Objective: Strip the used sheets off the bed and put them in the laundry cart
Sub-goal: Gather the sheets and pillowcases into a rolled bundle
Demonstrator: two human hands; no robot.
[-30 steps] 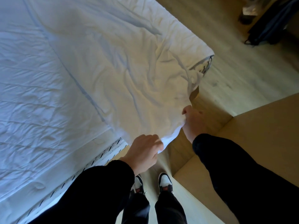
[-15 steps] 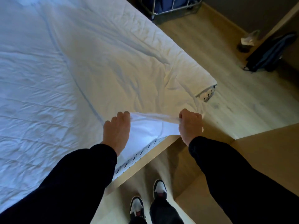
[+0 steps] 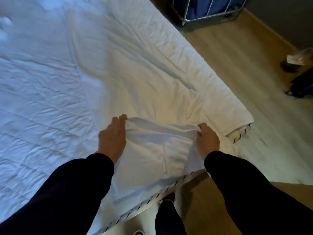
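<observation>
Left hand and right hand are pinching the white sheet's edge in their fingers; peeling evenly should be avoiding snags at the mattress corner.

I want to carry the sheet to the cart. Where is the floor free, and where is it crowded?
Free: the floor strip between the bed's right edge and the small bin, running up to the laundry cart. Crowded: the far right, where the small bin and a dark bag sit. The left hand and right hand both grip the sheet.
</observation>
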